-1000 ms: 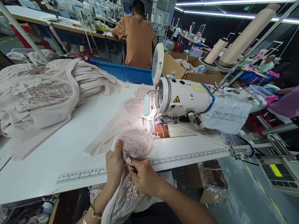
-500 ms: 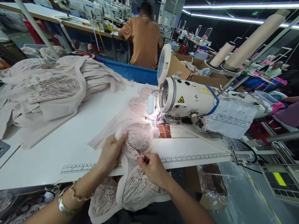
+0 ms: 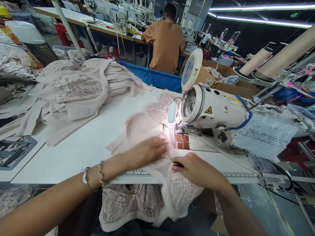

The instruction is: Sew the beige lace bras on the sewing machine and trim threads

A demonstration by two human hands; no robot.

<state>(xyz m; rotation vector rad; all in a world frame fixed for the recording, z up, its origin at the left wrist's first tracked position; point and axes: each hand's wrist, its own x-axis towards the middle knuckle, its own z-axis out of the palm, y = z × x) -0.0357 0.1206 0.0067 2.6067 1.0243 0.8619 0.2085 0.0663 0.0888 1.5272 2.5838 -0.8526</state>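
A pale pink lace bra [image 3: 183, 190] hangs over the table's front edge, its upper part lying under the lit needle area of a white sewing machine [image 3: 211, 105]. My right hand [image 3: 197, 170] is closed at the fabric's edge, a thin dark tool [image 3: 178, 164] showing between thumb and fingers; its kind is unclear. Over the lace just left of the needle, my left hand [image 3: 155, 149] is smeared by motion, so its grip cannot be made out. More lace cups [image 3: 133, 200] hang in front of my lap.
A heap of pink lace bras [image 3: 81, 88] lies on the left of the white table. Thread cones [image 3: 256, 62] stand behind the machine, and a written sheet [image 3: 264, 134] hangs on it. Beyond a blue cloth bin [image 3: 155, 77], a person in brown [image 3: 164, 42] sits facing away.
My left hand has left the cup's left edge and swept right across the lace towards the needle. A smooth pale cup now shows behind it. The view has turned left.
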